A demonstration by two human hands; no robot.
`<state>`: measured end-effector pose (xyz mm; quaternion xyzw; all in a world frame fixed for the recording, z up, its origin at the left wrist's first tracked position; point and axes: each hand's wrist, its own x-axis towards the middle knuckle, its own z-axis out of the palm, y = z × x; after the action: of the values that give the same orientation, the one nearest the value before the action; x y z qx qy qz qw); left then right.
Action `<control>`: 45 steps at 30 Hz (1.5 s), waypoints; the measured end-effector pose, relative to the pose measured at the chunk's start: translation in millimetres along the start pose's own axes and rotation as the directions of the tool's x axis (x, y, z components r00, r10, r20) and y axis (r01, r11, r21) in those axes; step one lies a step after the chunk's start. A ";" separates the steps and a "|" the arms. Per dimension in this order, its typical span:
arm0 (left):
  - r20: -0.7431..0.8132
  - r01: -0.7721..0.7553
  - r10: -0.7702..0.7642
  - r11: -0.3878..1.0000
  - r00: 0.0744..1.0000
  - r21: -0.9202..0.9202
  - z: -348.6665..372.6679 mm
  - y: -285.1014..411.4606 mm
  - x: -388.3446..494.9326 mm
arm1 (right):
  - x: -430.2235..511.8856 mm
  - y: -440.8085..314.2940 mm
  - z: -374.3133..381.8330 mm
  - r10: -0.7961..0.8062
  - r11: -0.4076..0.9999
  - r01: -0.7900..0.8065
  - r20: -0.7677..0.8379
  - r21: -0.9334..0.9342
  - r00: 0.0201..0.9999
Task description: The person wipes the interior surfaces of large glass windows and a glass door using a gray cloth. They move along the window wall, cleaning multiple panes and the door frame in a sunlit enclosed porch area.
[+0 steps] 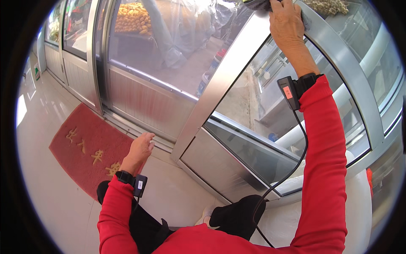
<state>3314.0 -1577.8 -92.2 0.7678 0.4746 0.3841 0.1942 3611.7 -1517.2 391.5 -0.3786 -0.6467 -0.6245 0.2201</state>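
My right hand is raised at the top of the view, gripping a dark grey cloth. The cloth lies against the upper part of an aluminium door or window frame, and the hand hides part of it. Below that hand is the frame's glass pane, with a metal lower panel beneath. On the left, my left hand hangs with loosely bent fingers and nothing visible in it. It appears in front of the sliding door's floor track, near a red doormat.
Pale floor tiles surround the mat, which bears yellow writing. Through the glass show yellow corn cobs, clear plastic sheeting and buckets. A white rounded surface stands at lower right. A black cable runs from my right wrist device.
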 end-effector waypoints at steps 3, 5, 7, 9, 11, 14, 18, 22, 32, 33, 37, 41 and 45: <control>-0.037 0.037 -0.036 0.999 0.999 0.002 -15.3 -4.3 -7.5 | -7.4 -34.7 19.3 -0.130 0.991 0.130 -0.006 0.004 0.991; -0.001 0.089 -0.089 0.996 0.996 0.029 -23.0 -5.7 -9.8 | -14.7 -54.8 34.6 -0.263 0.964 0.262 -0.014 -0.045 0.965; -0.002 0.076 -0.076 0.996 0.997 0.050 -26.4 -5.0 -10.1 | -23.7 -69.0 45.6 -0.314 0.949 0.313 -0.002 -0.038 0.950; 0.016 0.090 -0.091 0.995 0.996 0.046 -26.6 -2.4 -10.3 | -30.2 -76.1 51.6 -0.294 0.954 0.297 0.062 -0.045 0.954; 0.017 0.089 -0.090 0.994 0.996 0.057 -27.2 -0.6 -9.6 | -32.7 -78.0 54.2 -0.346 0.923 0.367 0.165 -0.115 0.924; 0.018 0.060 -0.062 0.995 0.998 0.084 -26.4 0.1 -5.9 | -44.5 -89.0 59.7 -0.387 0.917 0.399 0.312 0.027 0.868; 0.033 0.038 -0.041 0.995 0.999 0.089 -24.8 1.3 -1.1 | -104.5 -144.4 73.4 -0.465 0.879 0.460 0.438 0.126 0.769; 0.040 0.035 -0.037 0.998 0.999 0.052 -22.5 1.5 -0.5 | -162.1 -213.6 84.1 -0.448 0.893 0.343 0.643 0.291 0.621; 0.041 0.027 -0.031 0.996 0.999 0.084 -14.8 -0.9 -1.7 | -283.8 -340.0 95.8 -0.510 0.858 0.135 0.794 0.495 0.331; 0.044 0.024 -0.028 0.996 0.999 0.088 -14.9 -0.6 -1.3 | -291.4 -340.8 92.7 -0.549 0.834 0.161 0.766 0.528 0.335; 0.044 0.013 -0.017 0.997 0.999 0.080 -15.0 0.1 -1.4 | -291.5 -307.3 78.4 -0.635 0.757 0.214 0.616 0.618 0.466; 0.028 -0.019 0.017 0.998 0.999 0.066 -14.0 -2.1 -3.3 | -247.6 -233.0 58.3 -0.506 0.751 0.208 0.343 0.627 0.792; 0.081 -0.006 -0.002 0.995 0.997 0.098 -11.6 -4.0 -2.1 | -172.2 -139.8 38.4 -0.356 0.874 0.268 0.159 0.406 0.921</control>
<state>3302.1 -1578.6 -88.4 0.7918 0.4839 0.3290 0.1751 3618.2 -1507.4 166.7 -0.2884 -0.8281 -0.4684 0.1085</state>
